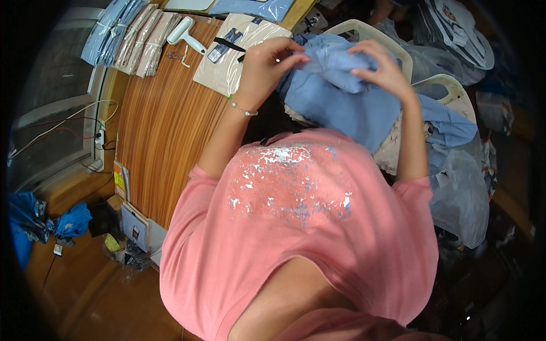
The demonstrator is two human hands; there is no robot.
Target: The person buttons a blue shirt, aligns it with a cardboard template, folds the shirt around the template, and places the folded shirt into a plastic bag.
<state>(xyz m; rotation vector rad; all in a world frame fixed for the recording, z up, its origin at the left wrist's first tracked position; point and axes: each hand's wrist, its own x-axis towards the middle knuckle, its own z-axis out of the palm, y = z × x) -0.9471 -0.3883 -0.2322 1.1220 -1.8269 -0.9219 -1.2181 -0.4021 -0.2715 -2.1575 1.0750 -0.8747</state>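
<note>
A light-blue garment (pixel 344 105), apparently a shirt, lies bunched in front of me, its upper part gathered between my two hands. With thumb and forefinger, my left hand (pixel 270 63) pinches the garment at its left edge; a pale bracelet circles that wrist. My right hand (pixel 384 71) has its fingers bent around the fabric on the other side, thumb and forefinger holding a raised fold. A black strip-like object (pixel 230 44) sticks out beside the left hand, and I cannot make out whether the hand touches it. Folds hide parts of the fingertips.
On the wood-grain table (pixel 165 125) are a bagged beige garment (pixel 213 77), a white lint roller (pixel 183 31) and tied stacks of folded blue shirts (pixel 108 31) and beige shirts (pixel 148 40). White plastic baskets (pixel 404 57) with cloth and clear bags (pixel 463 193) stand at right.
</note>
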